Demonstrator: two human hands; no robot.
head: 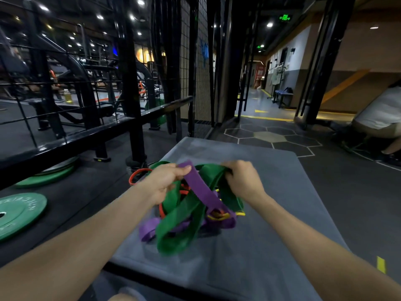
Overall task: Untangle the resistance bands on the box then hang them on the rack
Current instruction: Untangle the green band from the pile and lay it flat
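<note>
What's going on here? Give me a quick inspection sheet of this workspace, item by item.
Surface: grey padded box, partly bare.
Job's things: tangled bands on the box; purple band, green band, orange band, thin yellow band knotted in.
Clutter: green weight plates on the floor at left.
Grippers: left hand pinches the purple band; right hand grips the green band.
Cables: nothing seen.
Surroundings: black rack, a crouching person far right.

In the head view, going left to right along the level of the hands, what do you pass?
Green weight plate lying flat on the floor → thin orange band loop → left hand pinching the wide purple band → right hand gripping the wide green band → bare grey padded box top.
</note>
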